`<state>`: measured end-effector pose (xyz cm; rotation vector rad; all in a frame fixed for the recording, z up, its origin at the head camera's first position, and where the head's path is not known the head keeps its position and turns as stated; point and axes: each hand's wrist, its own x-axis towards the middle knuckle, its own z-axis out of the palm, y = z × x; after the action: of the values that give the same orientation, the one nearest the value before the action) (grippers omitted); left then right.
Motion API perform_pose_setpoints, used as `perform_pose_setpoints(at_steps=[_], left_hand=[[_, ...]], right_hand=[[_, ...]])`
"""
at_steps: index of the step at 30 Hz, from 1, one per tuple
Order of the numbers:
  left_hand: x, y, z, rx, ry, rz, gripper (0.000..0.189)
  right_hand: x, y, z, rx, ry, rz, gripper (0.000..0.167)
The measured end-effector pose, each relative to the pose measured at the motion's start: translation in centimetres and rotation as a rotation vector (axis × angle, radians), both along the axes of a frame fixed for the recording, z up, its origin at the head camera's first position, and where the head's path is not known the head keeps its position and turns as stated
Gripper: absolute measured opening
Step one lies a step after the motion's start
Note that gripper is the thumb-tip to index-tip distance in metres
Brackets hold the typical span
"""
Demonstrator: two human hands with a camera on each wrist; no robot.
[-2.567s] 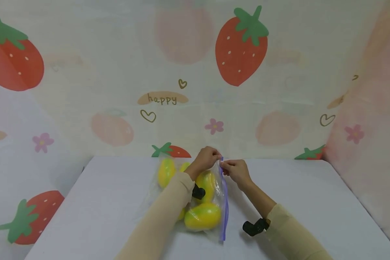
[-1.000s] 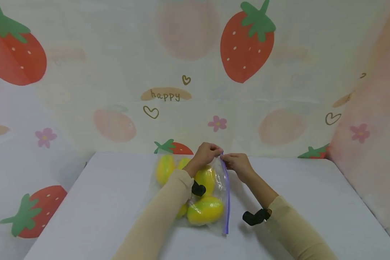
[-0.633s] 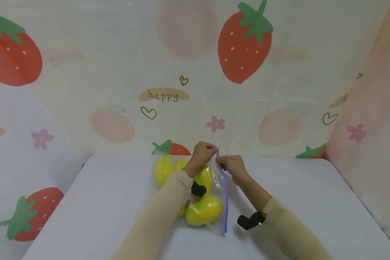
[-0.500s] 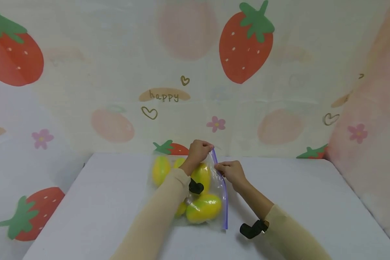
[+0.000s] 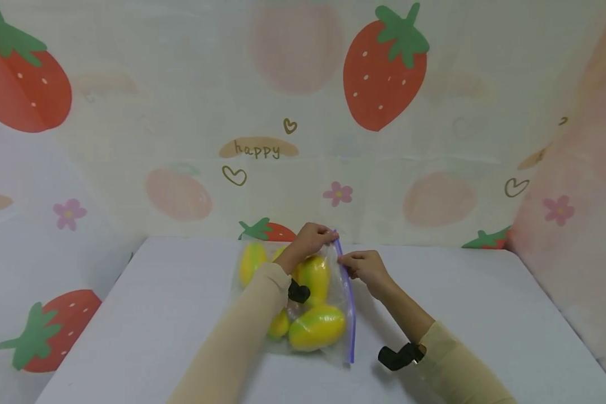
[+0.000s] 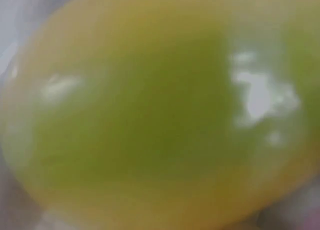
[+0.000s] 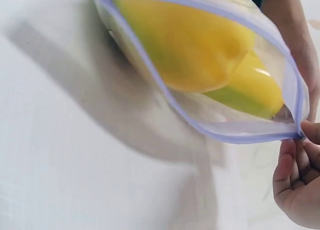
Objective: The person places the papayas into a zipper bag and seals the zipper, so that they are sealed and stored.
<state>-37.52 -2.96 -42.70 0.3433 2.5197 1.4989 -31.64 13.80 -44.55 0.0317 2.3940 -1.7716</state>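
Note:
In the head view a clear zip bag (image 5: 337, 297) lies on its side, its purple zip strip (image 5: 352, 331) running down the right edge. Several yellow-green mangoes (image 5: 317, 328) are inside. My left hand (image 5: 308, 241) pinches the far corner of the bag at the end of the strip. Just nearer along it, my right hand (image 5: 367, 268) pinches the strip between thumb and fingers. From the right wrist, the purple lips (image 7: 245, 138) of the bag stand apart, with mangoes (image 7: 185, 45) showing through the mouth. One mango (image 6: 160, 110), close and blurred, fills the left wrist view.
The bag rests on a white table (image 5: 146, 314), its back edge just behind my hands. A curtain (image 5: 192, 90) printed with strawberries surrounds the table at the back and sides. A black wrist camera (image 5: 401, 356) hangs below my right forearm.
My right hand has slid nearer along the zip strip, so the gap between my two hands has widened. My left hand stays at the far corner, shifted slightly left.

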Motion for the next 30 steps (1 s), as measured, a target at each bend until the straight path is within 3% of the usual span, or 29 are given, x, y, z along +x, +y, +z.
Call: perform_pose_setpoints(at_steps=[7,12,15,19,24,27,30], left_hand=[[-0.1,0.3,-0.1,0.007,0.066,0.07,0.029],[-0.4,-0.6,0.2,0.067,0.099,0.174,0.026],[-0.6,-1.3,0.6,0.11,0.122,0.203,0.025],[-0.7,-1.4,0.8,0.117,0.118,0.175,0.025],[0.0,-0.6,0.1,0.087,0.127,0.141,0.025],[0.2,-0.1,-0.1,0.089,0.131,0.15,0.026],[0.1,-0.1,0.0,0.151,0.126,0.163,0.027]], right_hand=[[1.2,-0.1,-0.1,0.103,0.046,-0.046,0.027],[4.1,-0.4,-0.3,0.133,0.069,-0.008,0.023],[6.0,-0.5,-0.4,0.145,0.087,-0.008,0.02],[8.3,-0.5,-0.7,0.143,0.102,-0.026,0.017],[10.4,-0.9,-1.2,0.141,0.085,-0.073,0.017],[10.6,-0.7,-1.4,0.143,0.064,-0.088,0.017],[9.6,-0.1,-1.7,0.135,0.043,-0.092,0.019]])
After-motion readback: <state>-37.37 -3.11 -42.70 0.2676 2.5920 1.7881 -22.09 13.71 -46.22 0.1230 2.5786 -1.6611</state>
